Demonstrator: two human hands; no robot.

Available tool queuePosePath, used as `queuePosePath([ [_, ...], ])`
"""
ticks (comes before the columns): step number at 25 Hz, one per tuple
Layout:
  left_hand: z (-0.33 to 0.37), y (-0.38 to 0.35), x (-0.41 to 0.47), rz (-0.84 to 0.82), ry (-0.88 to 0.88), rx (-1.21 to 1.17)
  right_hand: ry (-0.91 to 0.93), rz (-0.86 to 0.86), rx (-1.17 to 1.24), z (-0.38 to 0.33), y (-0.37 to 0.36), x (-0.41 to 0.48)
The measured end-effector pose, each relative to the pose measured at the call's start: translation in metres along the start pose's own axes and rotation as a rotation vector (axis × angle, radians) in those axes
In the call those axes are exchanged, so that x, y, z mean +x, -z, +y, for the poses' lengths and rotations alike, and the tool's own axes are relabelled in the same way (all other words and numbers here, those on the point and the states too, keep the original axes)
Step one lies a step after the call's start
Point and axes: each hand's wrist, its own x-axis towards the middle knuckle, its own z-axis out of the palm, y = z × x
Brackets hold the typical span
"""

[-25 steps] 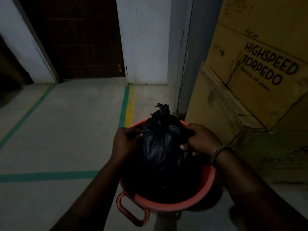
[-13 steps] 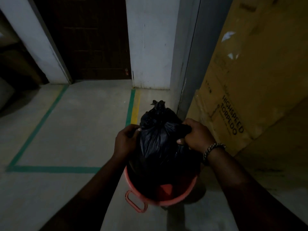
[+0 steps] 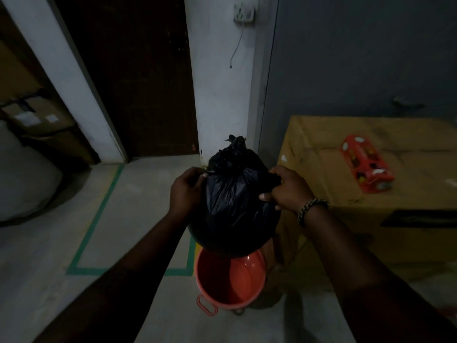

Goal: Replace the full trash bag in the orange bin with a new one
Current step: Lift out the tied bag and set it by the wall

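Observation:
A full black trash bag (image 3: 235,206), knotted at the top, hangs in the air above the orange bin (image 3: 230,280). My left hand (image 3: 186,191) grips the bag's upper left side and my right hand (image 3: 288,191), with a beaded bracelet at the wrist, grips its upper right side. The bag's bottom is clear of the bin's rim. The bin stands on the floor with its inside bare and a handle at its front left.
A large cardboard box (image 3: 371,184) stands to the right with a red packet (image 3: 366,167) on top. A dark door (image 3: 133,75) and a white wall are ahead. Green tape lines (image 3: 99,214) mark the concrete floor. More boxes and a pale bulky object sit at the far left.
Both hands have lifted the black bag up and out of the orange bin, whose inside now shows. The view has risen, so the top of the cardboard box is visible.

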Motion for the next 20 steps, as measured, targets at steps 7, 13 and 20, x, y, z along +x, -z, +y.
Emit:
queuePosePath([
  [7,0.178,0.049,0.008,0.083,-0.092,-0.048,0.108,0.056,0.050,-0.111,0.127,-0.052],
  [13,0.275,0.052,0.007,0.124,-0.184,-0.087,0.192,0.114,0.049,-0.148,0.210,-0.083],
  [20,0.351,0.018,0.000,0.128,-0.282,-0.123,0.215,0.163,0.083,-0.145,0.294,-0.123],
])
